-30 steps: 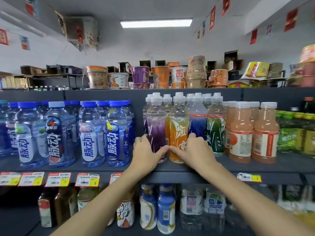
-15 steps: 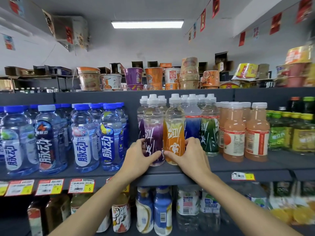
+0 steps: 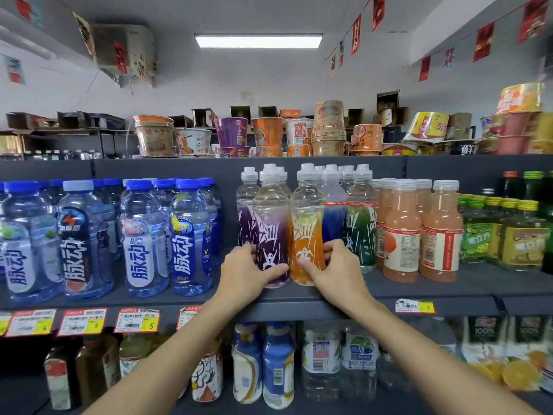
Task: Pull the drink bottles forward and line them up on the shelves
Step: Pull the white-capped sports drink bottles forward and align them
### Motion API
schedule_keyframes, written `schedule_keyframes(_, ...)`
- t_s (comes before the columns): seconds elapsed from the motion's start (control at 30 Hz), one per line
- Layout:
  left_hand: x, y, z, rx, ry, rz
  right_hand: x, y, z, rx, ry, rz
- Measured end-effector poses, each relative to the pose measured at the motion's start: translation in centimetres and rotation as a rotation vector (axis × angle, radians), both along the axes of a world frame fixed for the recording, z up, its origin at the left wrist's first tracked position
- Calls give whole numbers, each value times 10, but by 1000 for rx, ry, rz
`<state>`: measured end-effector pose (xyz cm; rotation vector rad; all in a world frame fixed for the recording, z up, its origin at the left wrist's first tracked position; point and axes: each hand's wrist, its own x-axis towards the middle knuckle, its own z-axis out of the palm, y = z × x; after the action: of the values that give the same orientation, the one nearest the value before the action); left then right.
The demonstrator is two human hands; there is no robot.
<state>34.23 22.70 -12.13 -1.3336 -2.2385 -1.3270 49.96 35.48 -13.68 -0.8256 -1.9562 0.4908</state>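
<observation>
Instant noodle cups (image 3: 267, 131) are standing in a row along the top shelf (image 3: 179, 167), cardboard boxes (image 3: 387, 100) sitting behind them. Price tags (image 3: 137, 320) are hanging along the middle shelf's (image 3: 299, 312) front edge. Overhead, a ceiling light (image 3: 258, 41) is glowing and red pennants (image 3: 483, 41) are dangling.

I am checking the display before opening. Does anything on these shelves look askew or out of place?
Yes: the yellow noodle bowl on the top shelf lies tilted on the bowl under it, while nearby cups stand upright. No spill shows.

This is a shop, with shelves (image 3: 299, 310) full of drink bottles (image 3: 191, 235), noodle cups (image 3: 267, 131) up top, and little price tags (image 3: 137, 320).
</observation>
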Motion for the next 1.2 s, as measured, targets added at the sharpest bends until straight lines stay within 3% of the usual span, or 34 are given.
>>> schedule_keyframes(0.27,20,6,-2,-41,56,-51,28,9,-1,34,12,3)
schedule_keyframes(0.97,77,48,-10,88,41,-56,82,31,-5,128,-107,-152)
schedule_keyframes(1.1,77,49,-11,96,52,-74,80,22,-5,202,-29,-194)
schedule_keyframes(1.2,69,42,-9,87,4,-152,76,8,1,395,104,-158)
